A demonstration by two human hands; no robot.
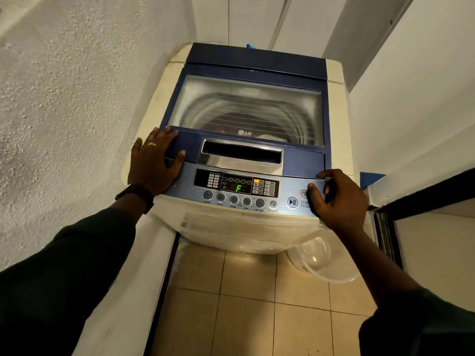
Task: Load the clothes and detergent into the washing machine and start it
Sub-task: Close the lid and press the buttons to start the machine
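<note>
Now washer (246, 222) upright, lid (246, 109) shut, prob. clothes inside.

Head-worn camera looks steeply down over a top-loading washing machine (246, 140) in a narrow alcove.
The single wide-angle view sits close above the control panel (239, 188), facing forward, tiled floor (246, 304) below.

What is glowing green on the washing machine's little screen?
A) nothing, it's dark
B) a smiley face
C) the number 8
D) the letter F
D: the display in the middle of the washing machine's control panel shows a lit green F, above the row of round buttons.
</note>
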